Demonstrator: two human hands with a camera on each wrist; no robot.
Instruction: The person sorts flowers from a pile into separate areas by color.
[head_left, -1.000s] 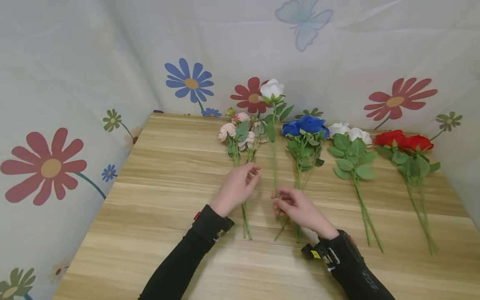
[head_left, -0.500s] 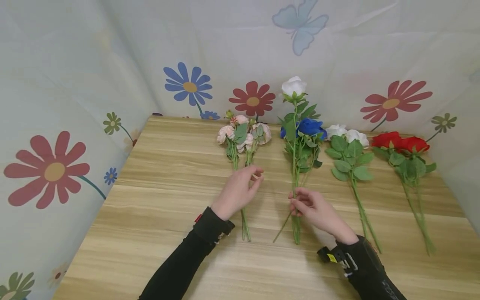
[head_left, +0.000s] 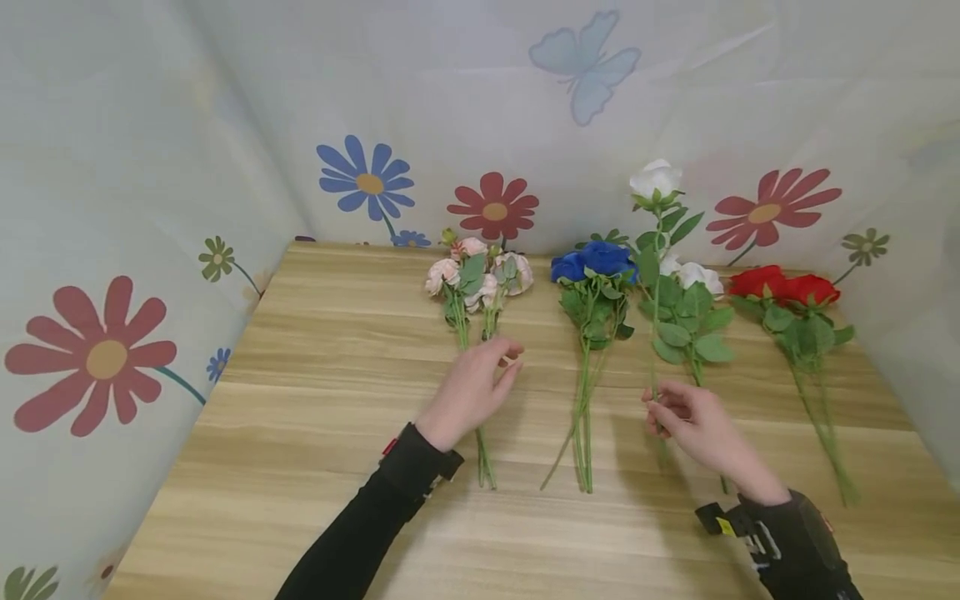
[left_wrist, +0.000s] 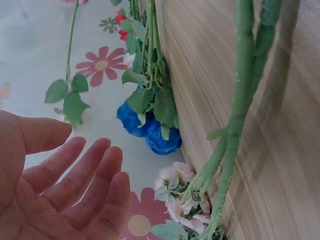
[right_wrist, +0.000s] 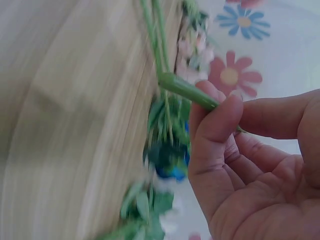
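My right hand (head_left: 693, 425) pinches the lower stem of a white rose (head_left: 656, 179), which stands upright over the bunch of white roses (head_left: 697, 279) lying on the table. In the right wrist view, the green stem (right_wrist: 187, 92) sits between thumb and fingertips. My left hand (head_left: 468, 383) hovers over the stems of the pale pink flowers (head_left: 480, 279). In the left wrist view, its fingers (left_wrist: 100, 185) are relaxed and hold nothing, with the pink flowers' stems (left_wrist: 235, 120) to one side. Between the hands lies a bunch of blue roses (head_left: 596, 262).
Red roses (head_left: 787, 287) lie at the right of the wooden table (head_left: 300, 400). All the bunches lie with blooms toward the back edge, stems toward the front. A flower-printed cloth (head_left: 420, 100) hangs behind and along the left side.
My right hand has carried the white rose to the right, past the blue roses to the white bunch. My left hand has stayed over the pink flowers' stems. The head view has shifted slightly.
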